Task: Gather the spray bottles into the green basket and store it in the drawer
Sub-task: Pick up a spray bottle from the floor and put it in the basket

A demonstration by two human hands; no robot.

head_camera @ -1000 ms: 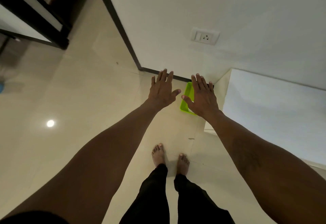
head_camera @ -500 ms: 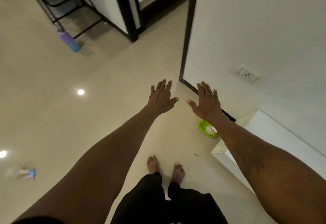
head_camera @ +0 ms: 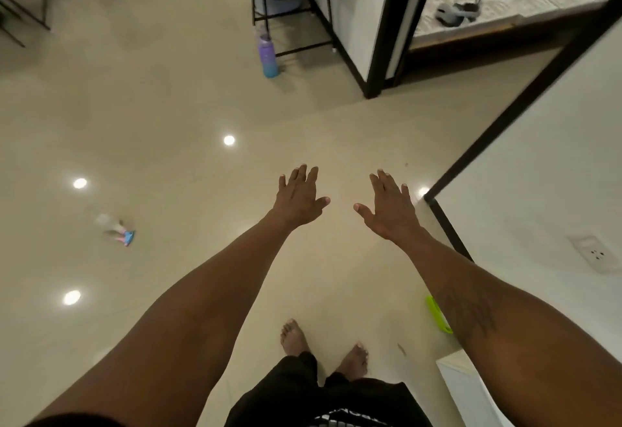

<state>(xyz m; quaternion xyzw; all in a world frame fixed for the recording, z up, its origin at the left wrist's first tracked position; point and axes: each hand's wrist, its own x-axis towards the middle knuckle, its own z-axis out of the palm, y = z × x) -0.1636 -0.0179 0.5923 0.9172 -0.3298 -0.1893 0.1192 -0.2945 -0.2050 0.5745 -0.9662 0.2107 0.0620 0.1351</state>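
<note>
From the head camera we see our left hand (head_camera: 298,199) and right hand (head_camera: 390,208) stretched out over the floor (head_camera: 168,107), fingers (head_camera: 304,174) spread flat and holding nothing. The green basket (head_camera: 437,314) lies on the floor by our right forearm, mostly hidden behind it. A small spray bottle (head_camera: 116,230) lies blurred on the floor well off to the left; a purple-and-blue bottle (head_camera: 267,55) stands near a metal rack. We judge that we are locating the bottles; next comes walking over and picking one up. Compared with half a second ago, our view has swung left, so the basket now sits lower and both bottles appear nearer the middle.
</note>
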